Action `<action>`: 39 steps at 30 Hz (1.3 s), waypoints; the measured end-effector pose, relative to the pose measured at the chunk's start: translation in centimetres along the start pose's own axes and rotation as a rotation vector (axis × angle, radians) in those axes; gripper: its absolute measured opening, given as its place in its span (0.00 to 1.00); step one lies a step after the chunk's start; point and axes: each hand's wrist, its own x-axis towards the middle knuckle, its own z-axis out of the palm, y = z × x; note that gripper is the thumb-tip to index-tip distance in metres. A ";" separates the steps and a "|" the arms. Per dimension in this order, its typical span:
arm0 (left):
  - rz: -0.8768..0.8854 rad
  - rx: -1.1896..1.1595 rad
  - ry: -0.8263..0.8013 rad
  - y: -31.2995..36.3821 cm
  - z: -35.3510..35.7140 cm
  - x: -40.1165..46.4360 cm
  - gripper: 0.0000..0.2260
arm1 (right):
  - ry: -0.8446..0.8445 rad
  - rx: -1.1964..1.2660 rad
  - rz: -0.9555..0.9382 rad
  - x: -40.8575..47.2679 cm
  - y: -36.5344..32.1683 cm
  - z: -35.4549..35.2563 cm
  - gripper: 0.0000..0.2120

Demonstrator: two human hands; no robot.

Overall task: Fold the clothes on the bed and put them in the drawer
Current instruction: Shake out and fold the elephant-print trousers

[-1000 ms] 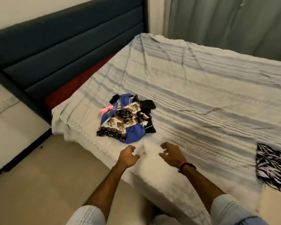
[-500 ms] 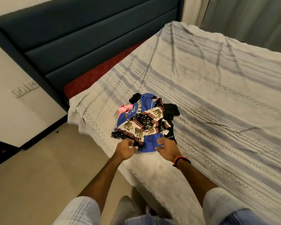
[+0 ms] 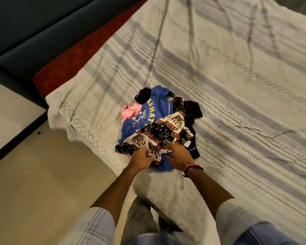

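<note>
Both hands at pile (image 3: 159,128), near bed (image 3: 237,85) corner | left hand (image 3: 141,159) pinching print cloth (image 3: 159,134) hem | right hand (image 3: 177,157) fingers curled into same cloth, hold unclear | cloth runs up-right, away from hands | left nearer free end

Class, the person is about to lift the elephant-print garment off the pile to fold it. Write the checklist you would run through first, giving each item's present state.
1. Left hand grips the elephant-print garment: ok, fingers curl round its near edge.
2. Right hand has a hold too: cannot tell, its fingertips reach the cloth but a grip is not visible.
3. Garment free of the others: not ok, it lies across the blue shirt, with black clothing beside it.
4. Flat space on the bedspread for folding: ok, on the right of the pile.
5. Drawer in view: not ok, none shows.
</note>
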 end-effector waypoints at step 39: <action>0.184 -0.466 0.393 11.7 -3.3 -10.9 0.09 | 0.481 0.804 -0.160 -6.4 -2.5 -10.3 0.19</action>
